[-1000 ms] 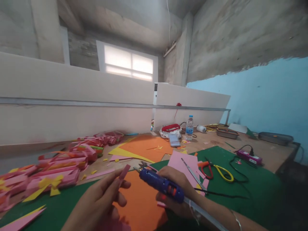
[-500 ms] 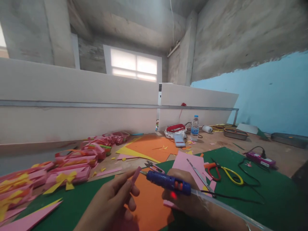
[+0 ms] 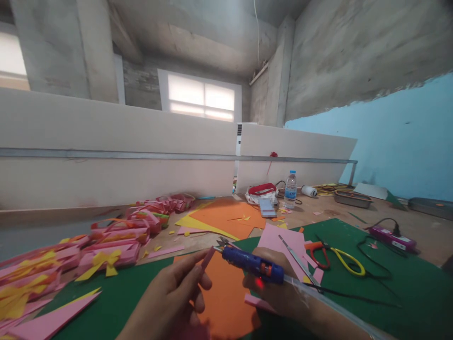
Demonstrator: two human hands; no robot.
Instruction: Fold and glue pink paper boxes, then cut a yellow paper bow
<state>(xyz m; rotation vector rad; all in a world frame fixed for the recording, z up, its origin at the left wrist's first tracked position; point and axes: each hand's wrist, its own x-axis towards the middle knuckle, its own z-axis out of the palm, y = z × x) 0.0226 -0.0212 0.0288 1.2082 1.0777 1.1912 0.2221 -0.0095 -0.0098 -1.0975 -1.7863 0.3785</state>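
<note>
Between the thumb and fingers of my left hand [image 3: 180,288] is a narrow pink strip [image 3: 208,259], its end pointing up. My right hand [image 3: 272,283] is wrapped round a blue hot glue gun [image 3: 253,263], on which a red light glows. The gun's metal nozzle is at the upper end of the strip; whether it touches I cannot tell. A long clear glue stick [image 3: 329,302] runs out of the gun's back end. Below the hands lies an orange sheet [image 3: 226,293] on a green cutting mat [image 3: 339,236].
Red-and-yellow-handled scissors [image 3: 329,255] and a metal ruler-like strip [image 3: 297,257] lie right of my hands. Pink pieces with yellow bows [image 3: 102,262] line the left side. A water bottle [image 3: 290,189] and a purple power strip [image 3: 392,237] stand farther back.
The whole view has shifted slightly, so everything sits a little farther right. Both hands keep their grips, and the nozzle stays at the strip's upper end.
</note>
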